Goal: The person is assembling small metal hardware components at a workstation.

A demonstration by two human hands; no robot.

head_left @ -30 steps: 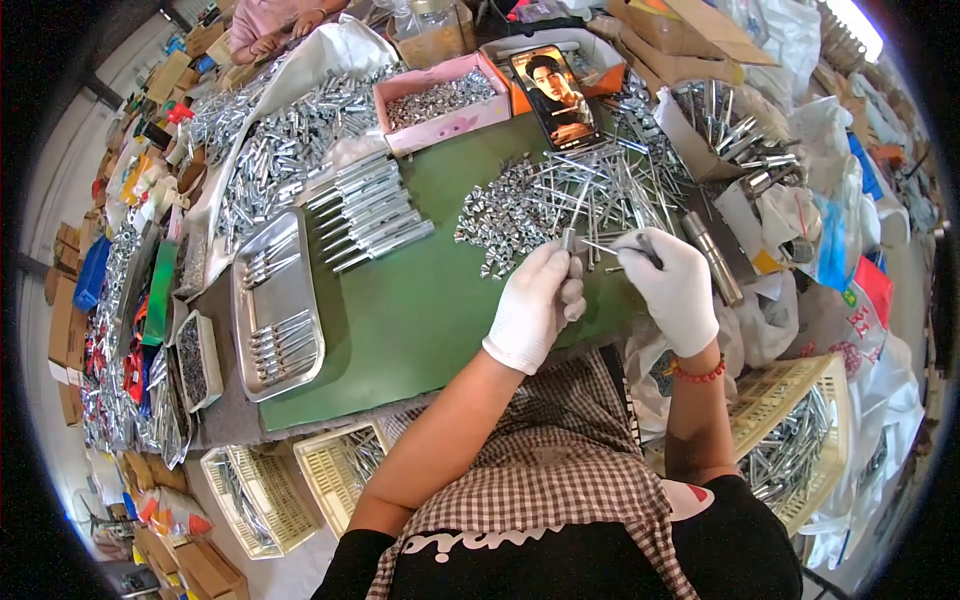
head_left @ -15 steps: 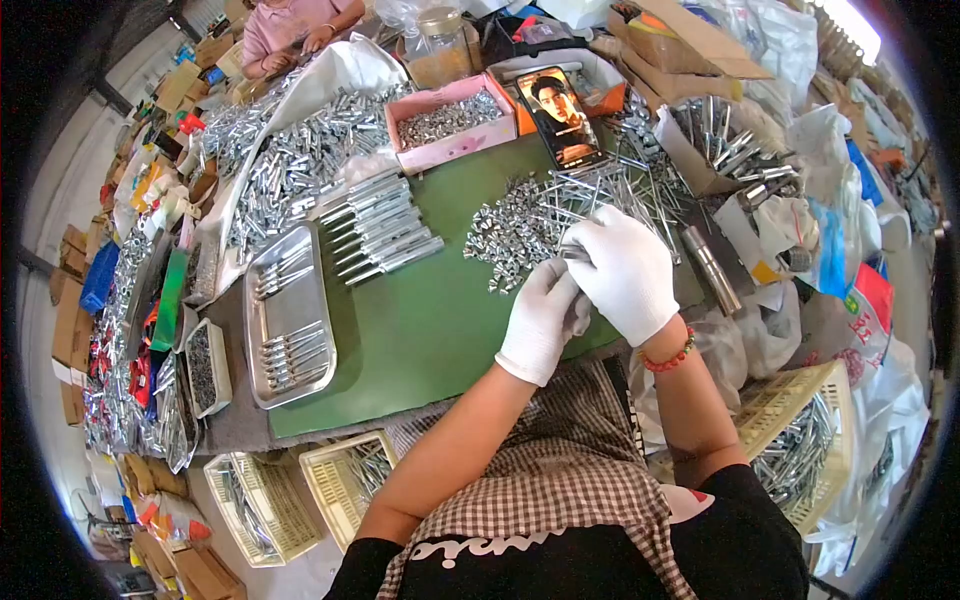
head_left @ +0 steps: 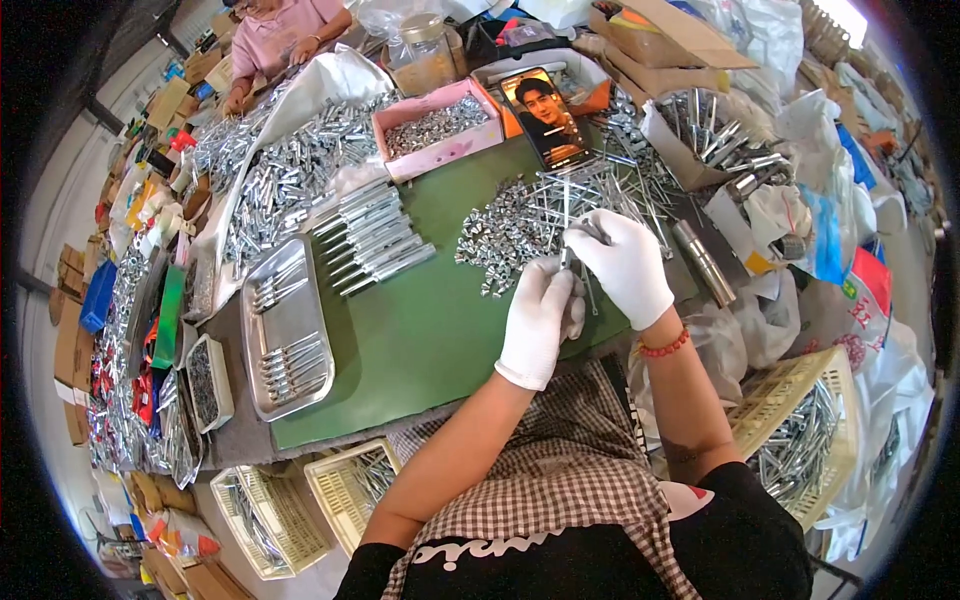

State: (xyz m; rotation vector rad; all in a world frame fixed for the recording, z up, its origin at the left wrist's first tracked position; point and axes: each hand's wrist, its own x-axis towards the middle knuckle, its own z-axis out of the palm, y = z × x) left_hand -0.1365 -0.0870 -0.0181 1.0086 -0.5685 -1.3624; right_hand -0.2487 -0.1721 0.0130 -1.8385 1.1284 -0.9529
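Both my hands wear white gloves and meet above the green work surface [head_left: 400, 345], just in front of a heap of small metal cone-shaped pieces [head_left: 505, 228]. My left hand [head_left: 538, 318] is closed on a slim metal rod [head_left: 567, 200] that stands up between the hands. Close beside it, my right hand [head_left: 628, 265] pinches at the same rod with thumb and forefinger. A second thin rod [head_left: 591, 285] hangs below the right hand's fingers. Behind the hands lies a loose pile of long thin metal rods [head_left: 615, 195].
On the left, a steel tray [head_left: 255, 350] holds bolts with rods, beside a row of metal tubes [head_left: 385, 240]. A pink box [head_left: 440, 153] of small parts and a phone [head_left: 545, 115] stand at the back. A thick metal cylinder [head_left: 705, 262] lies right. Another person [head_left: 280, 40] works far left.
A slim rod now stands upright between my hands, and a second one shows under my right fingers. My right hand has shifted slightly down. The view has moved a little.
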